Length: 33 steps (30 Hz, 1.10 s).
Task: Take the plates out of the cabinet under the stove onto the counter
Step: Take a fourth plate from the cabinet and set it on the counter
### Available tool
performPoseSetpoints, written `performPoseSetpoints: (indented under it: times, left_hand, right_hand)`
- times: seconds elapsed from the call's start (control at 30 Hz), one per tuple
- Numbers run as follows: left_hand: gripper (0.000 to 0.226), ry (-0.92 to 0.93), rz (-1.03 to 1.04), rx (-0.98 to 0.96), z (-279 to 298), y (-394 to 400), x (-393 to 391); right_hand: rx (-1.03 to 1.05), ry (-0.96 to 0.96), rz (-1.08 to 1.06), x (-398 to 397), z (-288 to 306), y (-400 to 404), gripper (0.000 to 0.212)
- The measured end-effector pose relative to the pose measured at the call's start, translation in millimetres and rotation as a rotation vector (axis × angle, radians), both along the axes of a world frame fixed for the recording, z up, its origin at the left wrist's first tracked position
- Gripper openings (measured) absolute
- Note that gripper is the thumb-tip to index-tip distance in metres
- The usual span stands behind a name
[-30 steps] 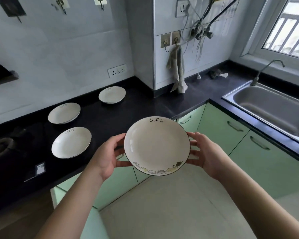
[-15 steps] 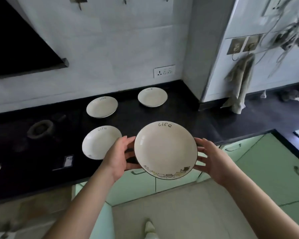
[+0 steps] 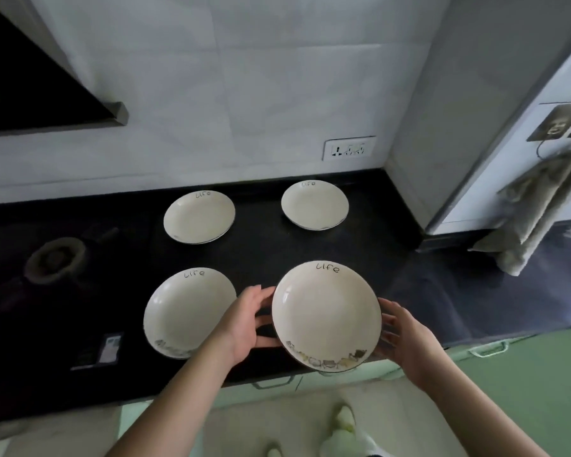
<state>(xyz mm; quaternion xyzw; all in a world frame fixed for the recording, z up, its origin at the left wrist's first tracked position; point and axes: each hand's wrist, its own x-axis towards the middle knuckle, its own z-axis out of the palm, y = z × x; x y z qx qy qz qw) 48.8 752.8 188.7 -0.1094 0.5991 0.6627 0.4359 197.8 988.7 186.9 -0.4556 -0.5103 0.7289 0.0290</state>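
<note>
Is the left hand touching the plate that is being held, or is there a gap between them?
Touching. In the head view, the left hand has its fingertips on the left rim of the held plate, with no gap visible; the right hand supports the opposite rim.

Both bare forearms are reaching forward toward 12 o'clock, the left hand (image 3: 244, 319) and right hand (image 3: 406, 338) clasping opposite rims of a plate (image 3: 327, 316), fingers spread.

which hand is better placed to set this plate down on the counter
Neither alone: the left hand and right hand grip opposite rims of the held plate. If one must lead, probably the right, since the left plate crowds the left hand.
</note>
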Motion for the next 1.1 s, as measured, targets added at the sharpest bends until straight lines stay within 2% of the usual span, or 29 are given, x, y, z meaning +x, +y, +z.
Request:
performPoseSetpoints:
  times: [0.13, 0.3, 0.53, 0.67, 0.87, 1.1]
  left_hand:
    - [0.035, -0.041, 0.05, -0.07, -21, 32, -11]
    - [0.045, -0.078, 0.12, -0.127, -39, 58, -22]
    - [0.033, -0.062, 0.157, -0.186, -50, 83, -29]
    - [0.039, -0.053, 0.177, -0.228, -54, 94, -32]
    - [0.018, -0.097, 0.2, -0.22, -51, 106, -34]
    - [0.013, -0.082, 0.218, -0.242, -50, 115, -34]
  right_hand:
    - [-0.014, -0.035, 0.029, -26, -28, 32, 0.022]
    - [-0.05, -0.093, 0.066, -50, -55, 65, 0.018]
    - [-0.089, -0.144, 0.133, -71, -82, 94, 0.02]
    - [-0.094, -0.164, 0.176, -81, -89, 106, 0.016]
    - [-0.095, -0.181, 0.192, -89, -96, 119, 0.015]
    - [-0.108, -0.187, 0.203, -98, -97, 126, 0.013]
